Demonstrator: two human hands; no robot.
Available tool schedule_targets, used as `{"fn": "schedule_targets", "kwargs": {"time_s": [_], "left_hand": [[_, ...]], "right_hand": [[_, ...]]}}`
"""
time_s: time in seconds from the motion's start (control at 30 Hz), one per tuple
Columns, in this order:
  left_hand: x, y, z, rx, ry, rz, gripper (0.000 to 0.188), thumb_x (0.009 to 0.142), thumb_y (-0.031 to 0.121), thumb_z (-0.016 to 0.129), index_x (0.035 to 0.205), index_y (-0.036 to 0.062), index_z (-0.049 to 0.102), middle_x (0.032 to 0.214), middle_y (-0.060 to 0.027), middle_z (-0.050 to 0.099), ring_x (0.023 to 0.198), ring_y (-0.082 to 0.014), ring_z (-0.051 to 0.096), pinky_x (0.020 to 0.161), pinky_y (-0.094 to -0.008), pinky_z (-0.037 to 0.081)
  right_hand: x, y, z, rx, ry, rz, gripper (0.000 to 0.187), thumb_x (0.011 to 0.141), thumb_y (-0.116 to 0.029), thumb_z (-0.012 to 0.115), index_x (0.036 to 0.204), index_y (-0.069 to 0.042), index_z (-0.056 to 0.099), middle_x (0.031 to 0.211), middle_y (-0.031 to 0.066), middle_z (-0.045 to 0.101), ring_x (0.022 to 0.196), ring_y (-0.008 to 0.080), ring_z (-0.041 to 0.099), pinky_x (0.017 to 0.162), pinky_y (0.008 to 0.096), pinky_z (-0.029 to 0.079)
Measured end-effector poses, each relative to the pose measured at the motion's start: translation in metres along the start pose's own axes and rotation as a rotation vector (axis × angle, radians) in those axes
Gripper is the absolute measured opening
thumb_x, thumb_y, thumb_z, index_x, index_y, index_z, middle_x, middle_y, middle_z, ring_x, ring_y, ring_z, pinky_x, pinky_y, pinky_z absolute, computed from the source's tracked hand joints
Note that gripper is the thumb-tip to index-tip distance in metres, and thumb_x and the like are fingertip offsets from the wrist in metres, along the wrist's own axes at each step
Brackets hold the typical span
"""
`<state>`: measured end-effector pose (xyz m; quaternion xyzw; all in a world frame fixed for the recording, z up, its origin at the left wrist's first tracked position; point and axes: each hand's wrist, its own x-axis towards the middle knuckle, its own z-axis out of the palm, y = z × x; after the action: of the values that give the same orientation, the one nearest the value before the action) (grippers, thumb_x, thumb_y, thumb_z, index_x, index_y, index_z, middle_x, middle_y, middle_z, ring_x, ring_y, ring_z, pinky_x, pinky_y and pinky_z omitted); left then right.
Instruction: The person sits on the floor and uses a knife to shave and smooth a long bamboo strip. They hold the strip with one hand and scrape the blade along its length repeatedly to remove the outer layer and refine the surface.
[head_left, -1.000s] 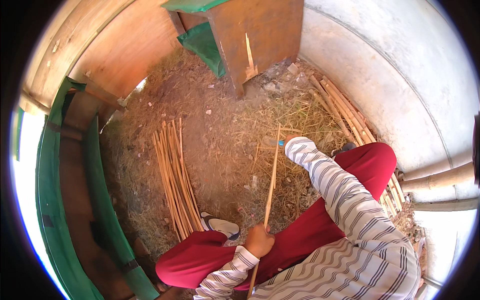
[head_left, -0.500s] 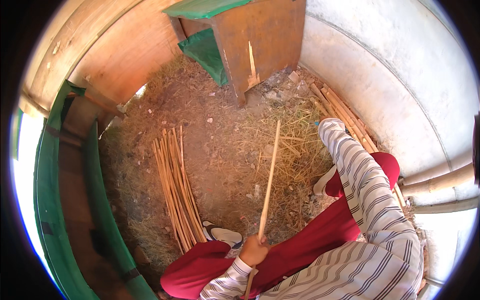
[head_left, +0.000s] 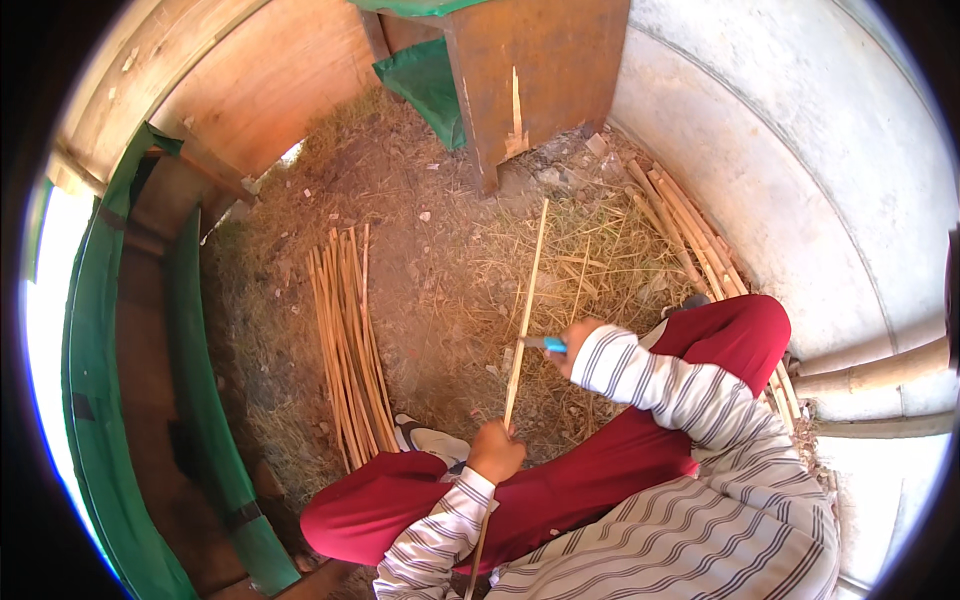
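My left hand point(head_left: 496, 451) is closed round a long, thin strip of pale bamboo or wood point(head_left: 527, 307). The strip slants up and away over my crossed legs, and its near end passes below my left wrist. In my right hand point(head_left: 577, 343) is a knife point(head_left: 545, 343) with a light blue handle. Its blade lies against the strip, about midway between my left hand and the strip's far end.
A bundle of similar strips point(head_left: 345, 345) lies on the ground to the left. More poles point(head_left: 690, 215) rest along the pale right wall point(head_left: 770, 140). Straw point(head_left: 600, 250) covers the ground ahead. A brown wooden cabinet point(head_left: 550, 70) stands at the back, a green-covered bench point(head_left: 215, 400) at left.
My right hand has come back from the far right, bringing the knife against the strip. My left hand, still gripping the strip, has shifted slightly up and left.
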<state>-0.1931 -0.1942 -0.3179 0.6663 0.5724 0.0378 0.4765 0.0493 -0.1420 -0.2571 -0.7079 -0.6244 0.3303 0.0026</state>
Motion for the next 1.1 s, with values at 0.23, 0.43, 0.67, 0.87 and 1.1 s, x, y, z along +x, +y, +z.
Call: {"fn": "schedule_targets", "kwargs": {"time_s": [0.23, 0.43, 0.67, 0.87, 1.1], "left_hand": [[0.007, 0.015, -0.002, 0.081, 0.008, -0.064, 0.024, 0.071, 0.01, 0.063, 0.089, -0.0064, 0.06, 0.085, -0.0287, 0.064, 0.087, -0.0431, 0.064, 0.075, -0.0463, 0.05], [0.008, 0.033, 0.002, 0.173, 0.055, -0.047, 0.027, 0.074, 0.009, 0.062, 0.096, -0.0073, 0.059, 0.094, -0.0273, 0.066, 0.093, -0.043, 0.064, 0.081, -0.0472, 0.051], [0.002, 0.037, 0.004, 0.186, 0.008, -0.077, 0.029, 0.076, 0.011, 0.062, 0.099, -0.007, 0.059, 0.095, -0.028, 0.066, 0.093, -0.0438, 0.064, 0.081, -0.0474, 0.051], [-0.003, 0.039, 0.008, 0.189, 0.001, -0.036, 0.025, 0.075, 0.011, 0.063, 0.093, -0.0066, 0.06, 0.09, -0.0288, 0.065, 0.09, -0.0443, 0.064, 0.079, -0.0469, 0.051], [-0.01, 0.04, 0.006, 0.175, -0.052, -0.069, 0.021, 0.074, 0.01, 0.063, 0.089, -0.0045, 0.059, 0.084, -0.0284, 0.065, 0.086, -0.044, 0.064, 0.077, -0.0465, 0.052]], "right_hand": [[0.025, 0.001, 0.038, -0.129, -0.093, -0.051, 0.027, 0.079, -0.032, 0.067, 0.091, -0.008, 0.072, 0.073, 0.017, 0.067, 0.07, 0.0318, 0.068, 0.07, 0.0436, 0.056], [0.043, -0.005, 0.031, -0.197, -0.181, 0.061, 0.036, 0.078, -0.033, 0.072, 0.103, -0.007, 0.071, 0.095, 0.0179, 0.07, 0.088, 0.0322, 0.068, 0.078, 0.0427, 0.056], [0.063, 0.008, 0.042, -0.156, -0.168, 0.096, 0.033, 0.079, -0.031, 0.071, 0.103, -0.008, 0.071, 0.1, 0.0176, 0.07, 0.093, 0.0335, 0.068, 0.08, 0.0445, 0.055], [0.071, 0.012, 0.031, -0.133, -0.149, 0.185, 0.034, 0.082, -0.028, 0.068, 0.109, -0.007, 0.069, 0.104, 0.0195, 0.068, 0.097, 0.0337, 0.067, 0.082, 0.0451, 0.055], [0.085, 0.015, 0.021, -0.098, -0.164, 0.254, 0.033, 0.083, -0.027, 0.067, 0.109, -0.007, 0.069, 0.105, 0.0171, 0.069, 0.098, 0.0327, 0.068, 0.082, 0.047, 0.056]]}}
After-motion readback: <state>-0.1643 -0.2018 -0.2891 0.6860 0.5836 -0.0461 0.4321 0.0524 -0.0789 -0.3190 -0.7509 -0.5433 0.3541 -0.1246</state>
